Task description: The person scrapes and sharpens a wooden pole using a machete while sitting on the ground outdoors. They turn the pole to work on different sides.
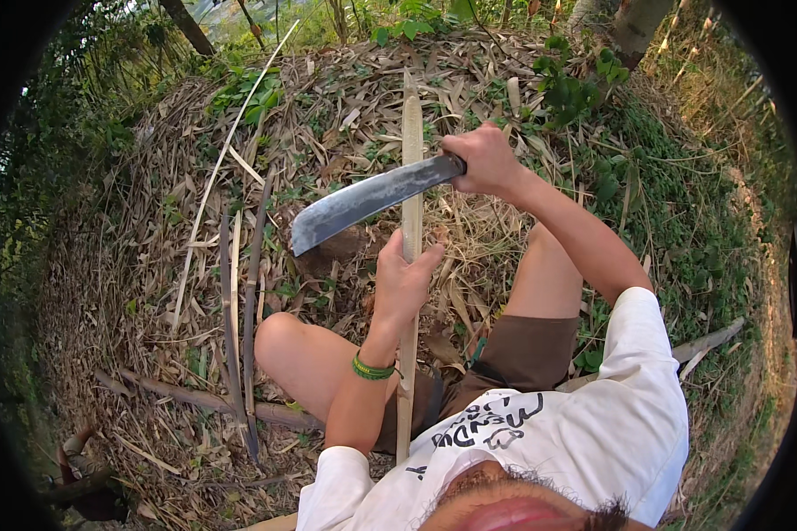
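A long pale strip of split bamboo [412, 133] runs lengthwise in front of me, its near end reaching my lap and its far end over the leaf litter. My left hand [405, 279] is closed around its middle, thumb to the right. In my right hand [487, 161] is a machete [372, 196], gripped by its handle, which the fingers mostly hide. The broad dark blade points left and crosses above the strip; whether it touches the bamboo, I cannot tell. Below the blade tip is a brown stump-like piece of wood [332, 252], partly covered.
To the left lie a long thin pale strip [212, 181] and several darker bamboo strips [230, 310]. A wooden pole [181, 392] rests on the ground by my left knee [283, 341]. Dry leaves cover the slope, with green plants [567, 93] and a tree trunk [639, 31] at the far right.
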